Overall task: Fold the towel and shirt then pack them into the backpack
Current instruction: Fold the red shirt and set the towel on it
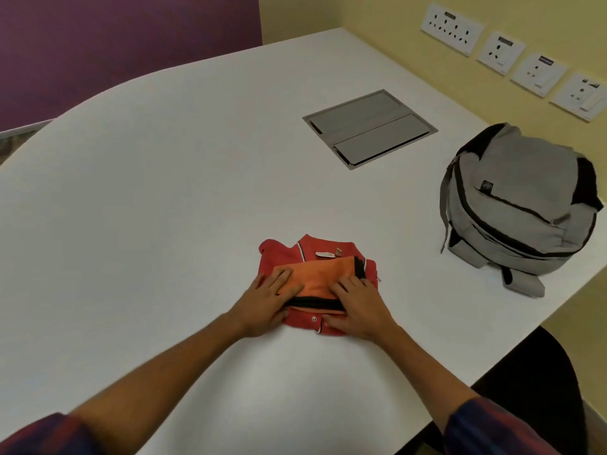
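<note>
A folded red shirt (289, 254) lies on the white table (164, 192), collar away from me. On top of it rests a folded orange towel (323, 274) with black trim. My left hand (267, 303) lies flat on the left side of the stack, fingers on the towel, thumb at the shirt's near edge. My right hand (356, 307) presses flat on the right side, fingers spread over towel and shirt. The grey backpack (519, 205) with black zips lies to the right, apart from the stack; I cannot tell whether its main zip is open.
A metal cable hatch (369, 128) is set flush in the table beyond the stack. Wall sockets (499, 50) line the yellow wall at the far right. A dark chair (538, 389) stands by the table's right edge.
</note>
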Available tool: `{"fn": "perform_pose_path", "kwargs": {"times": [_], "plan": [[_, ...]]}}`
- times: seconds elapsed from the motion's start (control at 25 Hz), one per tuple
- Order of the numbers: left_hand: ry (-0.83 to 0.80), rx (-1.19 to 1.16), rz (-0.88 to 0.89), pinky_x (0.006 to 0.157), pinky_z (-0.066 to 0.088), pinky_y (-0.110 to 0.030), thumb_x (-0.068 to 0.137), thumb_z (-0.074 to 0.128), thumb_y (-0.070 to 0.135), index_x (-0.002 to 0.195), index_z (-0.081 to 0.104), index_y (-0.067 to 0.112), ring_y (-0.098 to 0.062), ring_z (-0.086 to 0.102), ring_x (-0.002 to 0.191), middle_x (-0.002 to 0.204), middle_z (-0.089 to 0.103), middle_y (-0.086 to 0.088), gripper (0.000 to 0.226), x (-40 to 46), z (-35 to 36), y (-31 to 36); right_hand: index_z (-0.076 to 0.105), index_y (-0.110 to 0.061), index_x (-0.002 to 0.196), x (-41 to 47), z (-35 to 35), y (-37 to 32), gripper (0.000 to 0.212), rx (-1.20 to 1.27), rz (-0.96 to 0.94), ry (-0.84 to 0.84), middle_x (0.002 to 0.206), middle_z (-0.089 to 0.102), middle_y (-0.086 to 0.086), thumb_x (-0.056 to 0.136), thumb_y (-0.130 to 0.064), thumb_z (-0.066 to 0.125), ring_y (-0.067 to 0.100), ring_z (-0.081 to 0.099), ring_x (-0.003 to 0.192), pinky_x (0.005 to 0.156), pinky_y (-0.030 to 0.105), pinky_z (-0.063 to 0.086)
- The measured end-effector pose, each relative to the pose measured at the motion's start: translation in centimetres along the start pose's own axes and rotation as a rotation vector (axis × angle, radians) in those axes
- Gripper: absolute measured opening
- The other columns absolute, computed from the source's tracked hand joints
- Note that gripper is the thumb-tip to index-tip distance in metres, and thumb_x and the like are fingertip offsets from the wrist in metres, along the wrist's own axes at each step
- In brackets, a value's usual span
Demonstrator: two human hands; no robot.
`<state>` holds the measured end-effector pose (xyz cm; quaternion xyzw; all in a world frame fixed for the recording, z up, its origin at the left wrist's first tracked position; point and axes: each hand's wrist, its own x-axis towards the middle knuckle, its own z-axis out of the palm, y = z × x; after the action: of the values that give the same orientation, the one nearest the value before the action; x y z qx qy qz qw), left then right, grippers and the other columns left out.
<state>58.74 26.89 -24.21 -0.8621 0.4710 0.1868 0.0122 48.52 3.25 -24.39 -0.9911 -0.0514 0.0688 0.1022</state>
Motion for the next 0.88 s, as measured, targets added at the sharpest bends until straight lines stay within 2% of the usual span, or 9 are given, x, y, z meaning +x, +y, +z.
{"fn": "perform_pose_path", "kwargs": {"times": [0.08, 0.2, 0.28, 0.36, 0.44, 0.52, 0.64, 0.76, 0.88], "plan": [[0.035, -0.117, -0.067, 0.119, 0.002, -0.047, 0.090, 0.021, 0.068, 0.152, 0.011, 0.035, -0.021, -0.006, 0.149, 0.162, -0.002, -0.004, 0.071, -0.3, 0.8, 0.6, 0.058, -0.021, 0.122, -0.1, 0.2, 0.0, 0.062, 0.059, 0.028, 0.087, 0.126, 0.056, -0.003, 0.084, -0.068, 0.044, 0.017, 0.052, 0.115, 0.101, 0.038, 0.036], [0.141, -0.313, -0.250, 0.119, 0.002, -0.049, 0.084, 0.012, 0.075, 0.151, 0.015, 0.036, -0.020, -0.004, 0.149, 0.162, 0.002, -0.002, 0.078, 0.9, -0.2, 1.3, 0.048, -0.022, 0.136, 1.0, -0.3, 0.1, 0.061, 0.059, 0.063, 0.205, 0.148, 0.041, -0.001, 0.092, -0.062, 0.035, 0.019, 0.035, 0.139, 0.113, 0.044, 0.026], [0.089, -0.349, -0.349, 0.117, 0.000, -0.054, 0.072, 0.000, 0.083, 0.152, 0.006, 0.037, -0.024, -0.007, 0.149, 0.162, -0.002, -0.003, 0.092, 1.9, 0.0, 1.3, 0.029, -0.030, 0.149, 1.6, 0.5, 0.1, 0.067, 0.083, 0.126, 0.084, 0.160, 0.019, -0.003, 0.093, -0.066, 0.026, 0.018, 0.011, 0.149, 0.118, 0.052, 0.015], [0.046, -0.334, -0.380, 0.115, 0.000, -0.059, 0.063, -0.009, 0.087, 0.151, -0.001, 0.041, -0.027, -0.010, 0.149, 0.162, -0.007, -0.003, 0.099, 2.5, 0.4, 1.2, 0.014, -0.033, 0.153, 1.5, 1.5, 0.1, 0.074, 0.117, 0.174, -0.019, 0.162, 0.009, -0.005, 0.090, -0.071, 0.019, 0.017, -0.003, 0.150, 0.117, 0.057, 0.012], [0.104, -0.271, -0.330, 0.116, 0.002, -0.061, 0.072, -0.006, 0.082, 0.151, -0.001, 0.041, -0.028, -0.011, 0.148, 0.162, -0.009, -0.003, 0.089, 2.7, 0.5, 1.0, 0.010, -0.032, 0.153, 1.4, 1.9, 0.2, 0.077, 0.090, 0.276, 0.049, 0.163, 0.004, -0.004, 0.089, -0.074, 0.019, 0.020, -0.004, 0.150, 0.118, 0.059, 0.008], [0.156, -0.154, -0.225, 0.116, 0.005, -0.061, 0.086, 0.002, 0.067, 0.151, 0.003, 0.040, -0.027, -0.009, 0.149, 0.162, -0.006, -0.003, 0.070, 2.6, 0.0, 1.4, 0.005, -0.034, 0.153, 1.1, 2.1, -0.3, 0.082, 0.141, 0.475, 0.123, 0.163, -0.002, 0.000, 0.086, -0.077, 0.021, 0.028, -0.004, 0.149, 0.116, 0.058, 0.002], [0.104, -0.091, -0.132, 0.118, -0.004, -0.056, 0.094, 0.017, 0.046, 0.152, 0.003, 0.034, -0.026, -0.003, 0.149, 0.162, 0.002, -0.003, 0.061, 3.0, -0.4, 2.9, -0.011, -0.042, 0.149, 0.6, 3.6, -1.4, 0.084, 0.384, 0.603, 0.080, 0.163, -0.006, 0.003, 0.082, -0.081, 0.020, 0.037, 0.000, 0.148, 0.113, 0.063, 0.021], [0.089, -0.129, -0.199, 0.119, -0.002, -0.052, 0.097, 0.035, 0.038, 0.153, 0.004, 0.029, -0.026, 0.004, 0.149, 0.162, 0.008, -0.004, 0.065, 3.1, -0.2, 3.3, -0.009, -0.042, 0.150, 1.1, 4.2, -2.6, 0.080, 0.444, 0.577, 0.107, 0.163, -0.005, 0.003, 0.086, -0.076, 0.025, 0.038, 0.003, 0.147, 0.108, 0.060, 0.035], [0.154, -0.203, -0.352, 0.120, 0.006, -0.051, 0.094, 0.016, 0.048, 0.152, 0.013, 0.026, -0.025, 0.012, 0.148, 0.160, 0.018, -0.005, 0.062, 0.4, 2.0, -1.7, -0.007, -0.038, 0.152, 4.9, 5.2, -7.7, 0.080, 0.463, 0.499, 0.029, 0.163, -0.006, 0.004, 0.088, -0.071, 0.029, 0.038, 0.002, 0.148, 0.108, 0.057, 0.034]]}}
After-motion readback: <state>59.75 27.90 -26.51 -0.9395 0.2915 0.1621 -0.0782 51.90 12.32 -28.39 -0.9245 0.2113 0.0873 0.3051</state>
